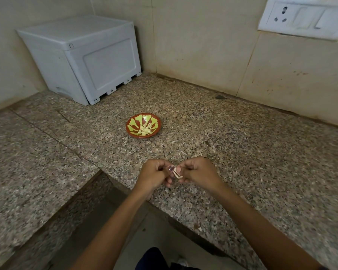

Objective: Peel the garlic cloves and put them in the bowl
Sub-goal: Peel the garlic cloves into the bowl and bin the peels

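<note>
A small pale garlic clove (177, 173) with a loose strip of skin is held between both hands just above the counter's front edge. My left hand (154, 175) pinches it from the left with thumb and curled fingers. My right hand (198, 172) pinches it from the right. Farther back on the counter stands a red bowl (132, 124) with a yellow-green pattern. Several peeled cloves (145, 129) lie inside it.
The speckled granite counter (242, 152) runs in an L along two tiled walls. A grey plastic box (86, 59) stands in the back left corner. A white socket plate (304, 16) is on the right wall. A scrap of skin (200, 229) lies near the front edge.
</note>
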